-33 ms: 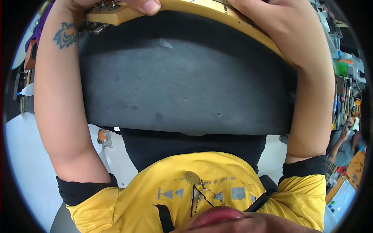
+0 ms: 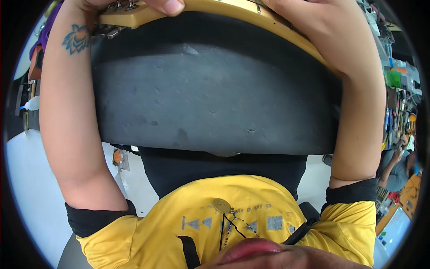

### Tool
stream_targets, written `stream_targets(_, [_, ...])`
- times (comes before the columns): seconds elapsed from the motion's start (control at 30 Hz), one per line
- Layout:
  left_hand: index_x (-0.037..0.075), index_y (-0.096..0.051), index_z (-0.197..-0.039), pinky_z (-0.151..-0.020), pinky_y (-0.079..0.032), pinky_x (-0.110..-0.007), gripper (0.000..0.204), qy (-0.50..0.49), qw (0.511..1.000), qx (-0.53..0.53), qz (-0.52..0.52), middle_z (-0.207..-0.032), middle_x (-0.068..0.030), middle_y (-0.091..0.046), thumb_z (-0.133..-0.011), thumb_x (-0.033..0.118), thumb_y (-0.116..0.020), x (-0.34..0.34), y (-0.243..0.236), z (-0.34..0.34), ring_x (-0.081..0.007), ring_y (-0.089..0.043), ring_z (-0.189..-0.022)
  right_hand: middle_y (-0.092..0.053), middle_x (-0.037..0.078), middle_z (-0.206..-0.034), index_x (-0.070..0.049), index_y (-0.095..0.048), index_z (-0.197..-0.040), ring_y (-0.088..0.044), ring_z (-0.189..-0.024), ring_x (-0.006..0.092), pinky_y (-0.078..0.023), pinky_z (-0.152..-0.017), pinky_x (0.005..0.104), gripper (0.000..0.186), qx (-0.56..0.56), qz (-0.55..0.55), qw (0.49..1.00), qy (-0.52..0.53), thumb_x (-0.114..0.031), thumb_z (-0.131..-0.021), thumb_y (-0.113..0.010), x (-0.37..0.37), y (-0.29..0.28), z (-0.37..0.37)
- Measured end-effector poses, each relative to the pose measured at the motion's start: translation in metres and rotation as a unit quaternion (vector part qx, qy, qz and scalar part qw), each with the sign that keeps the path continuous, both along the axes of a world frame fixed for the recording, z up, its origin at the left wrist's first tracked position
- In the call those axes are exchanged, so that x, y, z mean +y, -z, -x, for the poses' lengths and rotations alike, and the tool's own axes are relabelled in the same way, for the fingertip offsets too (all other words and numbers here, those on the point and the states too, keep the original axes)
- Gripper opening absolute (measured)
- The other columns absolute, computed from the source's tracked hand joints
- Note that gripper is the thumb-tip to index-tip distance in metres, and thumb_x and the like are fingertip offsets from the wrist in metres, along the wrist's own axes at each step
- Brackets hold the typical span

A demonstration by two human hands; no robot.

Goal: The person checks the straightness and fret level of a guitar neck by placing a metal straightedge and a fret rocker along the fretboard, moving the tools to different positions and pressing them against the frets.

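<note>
A pale wooden guitar neck [image 2: 224,5] runs across the top of the view, its headstock [image 2: 118,18] with metal tuning pegs at the left. My left hand [image 2: 168,5] grips the neck beside the headstock. Its thumb presses on the near edge, and the other fingers are cut off by the upper border. Farther right, my right hand [image 2: 316,20] lies over the neck. Its fingers are out of the picture, so their closure cannot be made out. Below the neck is a dark grey, scuffed work mat [image 2: 215,94], between my forearms.
At the left rim are a white bottle with a blue tip [image 2: 31,103] and a purple cloth [image 2: 45,31]. Tools and bags, one a green pack [image 2: 394,80], crowd the right rim. Another person [image 2: 396,168] sits at the far right beside an orange-brown table [image 2: 410,190].
Almost nothing differs. The neck, the mat and my hands appear shifted up by a few pixels, with the same hold.
</note>
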State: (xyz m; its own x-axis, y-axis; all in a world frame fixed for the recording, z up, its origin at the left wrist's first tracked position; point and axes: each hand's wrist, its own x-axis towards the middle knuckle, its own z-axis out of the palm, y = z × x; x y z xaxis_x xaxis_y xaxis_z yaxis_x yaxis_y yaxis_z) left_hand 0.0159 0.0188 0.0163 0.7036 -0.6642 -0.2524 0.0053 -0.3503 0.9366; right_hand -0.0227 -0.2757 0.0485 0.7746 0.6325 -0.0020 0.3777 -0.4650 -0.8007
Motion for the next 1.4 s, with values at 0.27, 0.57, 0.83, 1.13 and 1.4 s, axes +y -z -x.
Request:
stream_targets(0.27, [-0.015, -0.078, -0.120, -0.071, -0.061, -0.028, 0.045, -0.017, 0.998, 0.061, -0.001, -0.103, -0.0167, -0.082, -0.078, -0.008, -0.092, 0.009, -0.007, -0.008, -0.0171, -0.078, -0.083, -0.079, 0.011, -0.087, 0.010, -0.077, -0.108, -0.069, -0.076, 0.0142, -0.057, -0.074, 0.0322, 0.021, -0.123, 0.020, 0.992, -0.021, -0.008, -0.100, -0.069, 0.005, 0.003, -0.009])
stream_targets(0.57, [-0.007, -0.077, -0.100, -0.074, -0.053, -0.029, 0.035, 0.021, 0.995, -0.072, -0.070, -0.099, -0.0080, -0.069, -0.071, 0.007, -0.092, 0.006, 0.000, 0.005, -0.0166, -0.067, -0.086, -0.080, 0.014, -0.091, 0.010, -0.077, -0.114, -0.071, -0.078, 0.0159, -0.058, -0.076, 0.0344, 0.023, -0.229, 0.095, 0.969, -0.004, -0.009, -0.102, -0.070, -0.011, -0.008, -0.012])
stream_targets(0.83, [0.002, -0.070, -0.083, -0.079, -0.043, -0.032, 0.050, 0.047, 0.976, -0.169, -0.128, -0.090, -0.0023, -0.056, -0.055, 0.032, -0.097, -0.016, 0.002, 0.002, -0.0173, -0.055, -0.089, -0.080, 0.010, -0.098, 0.005, -0.078, -0.124, -0.071, -0.089, 0.0142, -0.058, -0.082, 0.0310, 0.025, -0.327, -0.066, 0.923, 0.193, -0.009, -0.105, -0.072, -0.102, -0.044, -0.046])
stream_targets(1.13, [-0.001, -0.073, -0.089, -0.080, -0.047, -0.031, 0.047, 0.040, 0.972, -0.176, -0.150, -0.093, -0.0025, -0.059, -0.053, 0.018, -0.096, -0.014, -0.004, 0.008, -0.0165, -0.058, -0.088, -0.080, 0.011, -0.093, 0.007, -0.079, -0.111, -0.074, -0.087, 0.0187, -0.060, -0.082, 0.0342, 0.021, -0.212, 0.022, 0.940, 0.267, -0.008, -0.101, -0.068, -0.117, -0.066, -0.031])
stream_targets(1.4, [-0.002, -0.079, -0.095, -0.078, -0.050, -0.033, 0.048, 0.047, 0.958, -0.249, -0.132, -0.093, -0.0040, -0.063, -0.055, 0.018, -0.096, -0.007, -0.002, 0.017, -0.0190, -0.062, -0.086, -0.080, 0.017, -0.104, 0.001, -0.077, -0.124, -0.077, -0.096, 0.0319, -0.059, -0.091, 0.0407, 0.024, -0.185, 0.294, 0.929, 0.128, -0.008, -0.104, -0.068, -0.081, -0.022, -0.055])
